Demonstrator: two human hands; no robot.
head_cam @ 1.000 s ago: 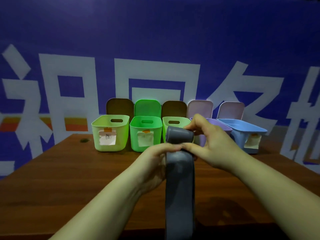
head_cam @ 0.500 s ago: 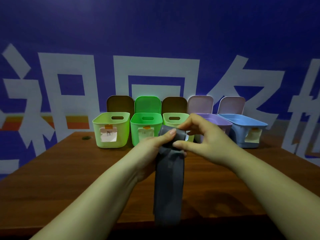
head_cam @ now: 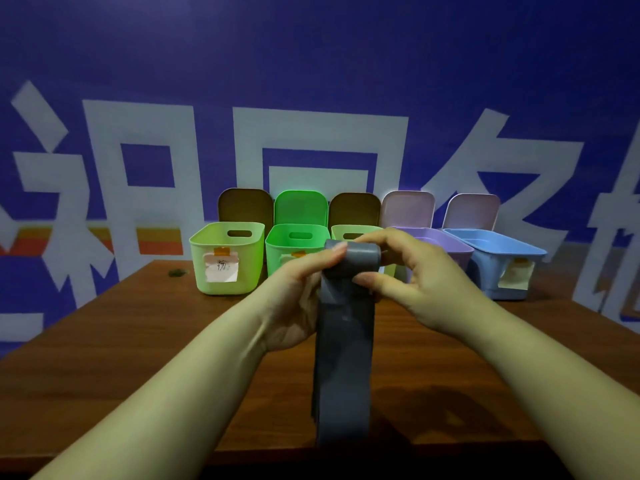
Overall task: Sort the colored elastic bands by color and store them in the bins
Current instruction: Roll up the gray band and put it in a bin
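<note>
A wide grey elastic band [head_cam: 343, 358] hangs down in front of the wooden table [head_cam: 121, 341], its lower end reaching the table's near edge. Its upper end is rolled or folded over and held up between both hands above the tabletop. The left hand [head_cam: 294, 303] grips the band from the left, with its thumb pressed along the top of the fold. The right hand [head_cam: 422, 278] pinches the same fold from the right, fingers curled over the top and thumb tucked below; how tightly the roll is wound is hard to judge from this angle.

Behind the hands, five open bins stand in a row near the table's far edge: a pale green bin [head_cam: 227, 261] with a paper label, a bright green bin [head_cam: 287, 247], a second pale green bin [head_cam: 346, 232] mostly hidden by the hands, a purple bin [head_cam: 446, 247] and a blue bin [head_cam: 498, 247]. Their lids stand upright behind them against a blue wall [head_cam: 311, 64] with large white characters.
</note>
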